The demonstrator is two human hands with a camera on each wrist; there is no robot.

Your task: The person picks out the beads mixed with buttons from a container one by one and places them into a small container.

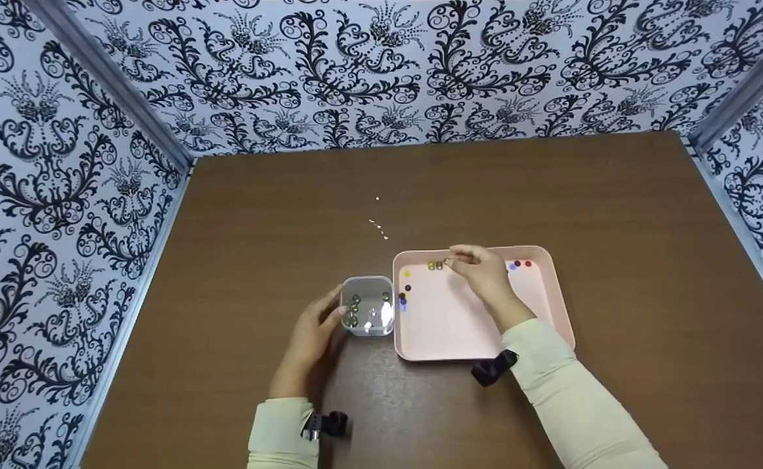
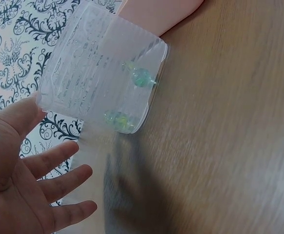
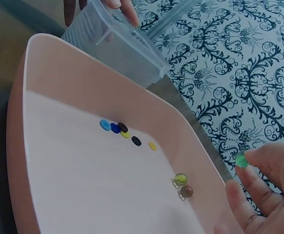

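Note:
A green marble [image 3: 242,160] is pinched between the thumb and fingertip of my right hand [image 1: 483,273], above the far side of the pink tray [image 1: 446,339]. Just left of that hand, a yellow-green marble [image 3: 180,179] and a brownish marble [image 3: 186,191] lie on the tray floor. My left hand [image 1: 313,332] touches the left side of a clear plastic container [image 1: 368,331], its other fingers spread loosely in the left wrist view. Several greenish marbles [image 1: 354,309] are inside the container, which stands against the tray's left wall.
Small coloured discs, including a yellow one [image 3: 152,146] and a light blue one [image 3: 105,125], lie along the tray's left side. A red disc [image 1: 528,264] is in its far right corner. Light reflections show on the brown table [image 1: 277,215]; patterned walls [image 1: 381,71] surround it.

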